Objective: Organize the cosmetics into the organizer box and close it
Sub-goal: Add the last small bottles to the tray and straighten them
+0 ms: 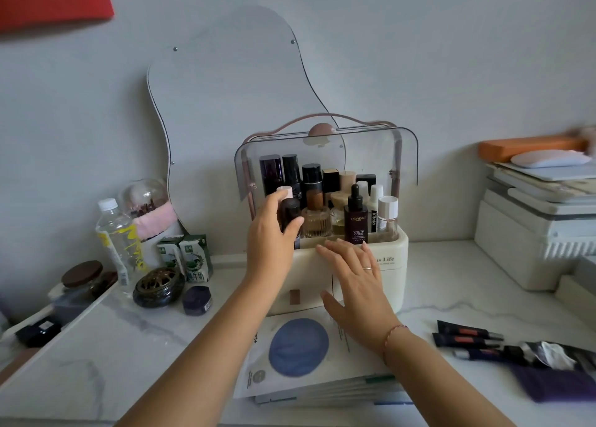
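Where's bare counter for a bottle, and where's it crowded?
Bare: front left, between the purple jar and the sheet masks; also right of the organizer box, behind the tubes. Crowded: the back-left cluster round the water bottle, and inside the box, where the left hand grips a dark bottle.

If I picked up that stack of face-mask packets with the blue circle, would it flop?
Probably: the face-mask packets look thin and flat, so they would likely bend. Their edges are fanned out at the front, so they may slide apart.

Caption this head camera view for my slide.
Left-hand grip holds a dark bottle at the open organizer box; right-hand grip rests flat on its front.
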The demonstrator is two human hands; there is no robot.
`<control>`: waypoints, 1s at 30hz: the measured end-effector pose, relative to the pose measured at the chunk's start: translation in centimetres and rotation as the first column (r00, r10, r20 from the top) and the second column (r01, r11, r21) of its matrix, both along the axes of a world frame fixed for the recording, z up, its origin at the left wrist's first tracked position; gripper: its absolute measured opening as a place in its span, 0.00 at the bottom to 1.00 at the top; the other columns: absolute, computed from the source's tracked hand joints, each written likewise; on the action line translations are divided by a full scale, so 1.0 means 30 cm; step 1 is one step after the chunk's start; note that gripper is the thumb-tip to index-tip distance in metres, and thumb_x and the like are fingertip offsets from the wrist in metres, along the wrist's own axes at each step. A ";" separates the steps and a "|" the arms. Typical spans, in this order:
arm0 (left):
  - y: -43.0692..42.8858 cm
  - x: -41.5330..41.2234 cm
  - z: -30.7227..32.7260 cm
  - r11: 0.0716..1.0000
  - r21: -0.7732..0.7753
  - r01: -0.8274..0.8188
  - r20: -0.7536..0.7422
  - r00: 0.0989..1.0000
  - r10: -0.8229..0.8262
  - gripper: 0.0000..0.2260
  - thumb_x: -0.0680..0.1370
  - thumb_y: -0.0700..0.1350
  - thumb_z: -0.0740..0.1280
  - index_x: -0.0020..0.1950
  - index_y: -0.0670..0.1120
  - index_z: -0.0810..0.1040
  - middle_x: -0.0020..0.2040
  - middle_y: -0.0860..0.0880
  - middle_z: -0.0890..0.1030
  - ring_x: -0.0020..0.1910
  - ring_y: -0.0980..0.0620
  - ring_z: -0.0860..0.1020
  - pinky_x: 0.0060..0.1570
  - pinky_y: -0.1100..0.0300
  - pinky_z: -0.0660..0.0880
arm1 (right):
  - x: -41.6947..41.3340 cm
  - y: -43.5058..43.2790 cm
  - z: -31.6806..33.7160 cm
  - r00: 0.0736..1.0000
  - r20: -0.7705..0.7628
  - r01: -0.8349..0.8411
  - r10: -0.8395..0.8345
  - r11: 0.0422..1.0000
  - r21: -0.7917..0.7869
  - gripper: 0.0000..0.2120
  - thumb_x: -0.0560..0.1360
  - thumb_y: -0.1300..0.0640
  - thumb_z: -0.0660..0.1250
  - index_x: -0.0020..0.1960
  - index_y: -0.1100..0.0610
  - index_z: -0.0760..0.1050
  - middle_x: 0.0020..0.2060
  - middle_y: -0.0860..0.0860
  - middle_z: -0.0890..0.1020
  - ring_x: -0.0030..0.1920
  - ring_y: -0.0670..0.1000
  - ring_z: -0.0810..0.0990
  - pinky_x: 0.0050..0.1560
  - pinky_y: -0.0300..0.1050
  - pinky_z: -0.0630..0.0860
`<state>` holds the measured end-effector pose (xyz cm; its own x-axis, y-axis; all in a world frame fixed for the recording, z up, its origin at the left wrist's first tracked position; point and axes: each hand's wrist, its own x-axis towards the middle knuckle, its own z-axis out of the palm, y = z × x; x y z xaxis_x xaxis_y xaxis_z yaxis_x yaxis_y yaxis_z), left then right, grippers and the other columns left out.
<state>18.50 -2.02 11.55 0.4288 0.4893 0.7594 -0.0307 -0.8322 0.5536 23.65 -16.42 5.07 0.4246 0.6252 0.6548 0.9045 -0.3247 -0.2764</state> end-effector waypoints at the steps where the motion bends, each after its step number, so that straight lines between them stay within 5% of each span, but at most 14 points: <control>1: 0.001 0.003 -0.004 0.999 0.020 -0.035 -0.005 0.999 0.035 0.20 0.72 0.43 0.72 0.62 0.49 0.74 0.56 0.50 0.80 0.55 0.48 0.77 0.53 0.56 0.74 | 0.002 0.000 -0.002 1.000 0.000 -0.003 0.003 1.000 0.003 0.31 0.70 0.52 0.68 0.71 0.48 0.62 0.68 0.43 0.66 0.71 0.47 0.59 0.75 0.45 0.38; 4: 0.001 0.002 -0.005 0.981 0.117 -0.154 -0.014 0.987 0.157 0.19 0.69 0.45 0.75 0.58 0.46 0.77 0.43 0.49 0.77 0.49 0.45 0.76 0.44 0.59 0.69 | 0.007 0.002 -0.008 1.000 0.006 -0.002 0.002 1.000 0.012 0.31 0.70 0.52 0.68 0.70 0.48 0.63 0.68 0.44 0.67 0.71 0.47 0.59 0.75 0.46 0.38; 8: 0.026 -0.001 -0.007 0.924 0.288 -0.253 -0.050 0.959 0.278 0.18 0.69 0.47 0.75 0.57 0.45 0.78 0.50 0.47 0.80 0.52 0.43 0.74 0.49 0.55 0.69 | 0.008 0.005 -0.013 1.000 0.002 -0.005 0.005 1.000 0.021 0.31 0.69 0.53 0.69 0.70 0.49 0.63 0.67 0.44 0.68 0.71 0.48 0.60 0.75 0.46 0.39; 15: 0.047 -0.034 -0.024 0.904 0.340 -0.261 0.000 0.961 0.277 0.19 0.67 0.47 0.76 0.56 0.44 0.79 0.54 0.44 0.75 0.54 0.44 0.73 0.54 0.53 0.70 | 0.011 0.005 -0.015 1.000 0.010 -0.010 0.010 0.999 0.032 0.31 0.69 0.54 0.69 0.70 0.49 0.64 0.67 0.44 0.68 0.70 0.47 0.60 0.75 0.47 0.40; 18: 0.076 -0.118 -0.108 0.914 0.272 -0.302 0.139 0.952 0.274 0.15 0.70 0.47 0.73 0.54 0.45 0.78 0.53 0.46 0.75 0.54 0.49 0.72 0.56 0.59 0.65 | 0.015 0.005 -0.019 1.000 0.007 -0.017 0.016 0.999 0.041 0.32 0.68 0.55 0.70 0.70 0.49 0.64 0.67 0.45 0.68 0.71 0.48 0.61 0.75 0.48 0.42; 21: 0.170 -0.233 -0.249 0.898 0.069 -0.435 0.153 0.894 0.421 0.12 0.69 0.42 0.74 0.51 0.43 0.79 0.52 0.42 0.76 0.54 0.42 0.73 0.56 0.51 0.68 | 0.018 0.007 -0.022 1.000 0.014 -0.015 0.015 0.999 0.037 0.32 0.69 0.54 0.71 0.70 0.49 0.64 0.68 0.45 0.68 0.71 0.49 0.61 0.74 0.48 0.42; 24: 0.301 -0.310 -0.348 0.821 -0.154 -0.550 -0.067 0.835 0.547 0.16 0.67 0.39 0.76 0.53 0.39 0.79 0.53 0.36 0.77 0.55 0.35 0.73 0.55 0.47 0.68 | 0.019 0.007 -0.022 1.000 0.021 -0.013 0.012 1.000 0.028 0.32 0.69 0.54 0.71 0.70 0.50 0.63 0.68 0.46 0.68 0.71 0.49 0.60 0.74 0.48 0.41; 27: 0.401 -0.325 -0.395 0.804 -0.307 -0.510 -0.323 0.850 0.416 0.22 0.67 0.42 0.76 0.57 0.36 0.77 0.55 0.34 0.77 0.56 0.36 0.74 0.56 0.47 0.70 | 0.017 0.007 -0.019 1.000 0.023 0.000 -0.001 1.000 0.014 0.33 0.69 0.53 0.71 0.71 0.50 0.63 0.68 0.46 0.68 0.71 0.49 0.60 0.74 0.47 0.40; 30: 0.435 -0.300 -0.422 0.818 -0.380 -0.432 -0.374 0.880 0.291 0.19 0.68 0.42 0.75 0.55 0.37 0.77 0.51 0.36 0.79 0.51 0.39 0.77 0.51 0.50 0.73 | 0.014 0.007 -0.015 1.000 0.022 0.004 -0.004 1.000 0.011 0.33 0.69 0.54 0.71 0.71 0.50 0.63 0.68 0.47 0.68 0.71 0.50 0.61 0.75 0.48 0.41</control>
<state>9.51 11.02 -1.11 0.3150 0.9017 0.2962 0.4409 -0.4154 0.7957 24.06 -16.22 4.63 0.4121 0.6163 0.6711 0.9093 -0.3250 -0.2599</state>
